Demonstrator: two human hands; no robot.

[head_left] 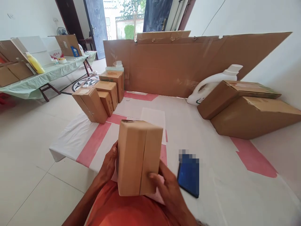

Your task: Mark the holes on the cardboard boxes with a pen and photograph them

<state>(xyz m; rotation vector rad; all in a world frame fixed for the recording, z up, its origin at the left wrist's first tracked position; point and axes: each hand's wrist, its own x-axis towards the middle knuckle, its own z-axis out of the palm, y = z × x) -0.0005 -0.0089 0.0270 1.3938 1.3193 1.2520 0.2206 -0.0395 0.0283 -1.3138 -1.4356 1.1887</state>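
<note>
Clasping carton [141, 160] between left hand [110, 161] and right hand [166, 185] — white-and-pink tabletop [188, 125] ahead, blue doors [96, 28] beyond.

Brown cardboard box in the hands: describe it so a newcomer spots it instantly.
Find the white, pink-patched tablecloth. At its near side, the bare left hand and bare right hand hold the brown cardboard box between them. It alone is held; the other brown boxes sit farther left and right.

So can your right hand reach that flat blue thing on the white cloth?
Probably yes: the flat blue thing lies beside the right hand, nothing visible between, though that hand is holding the cardboard box.
</note>
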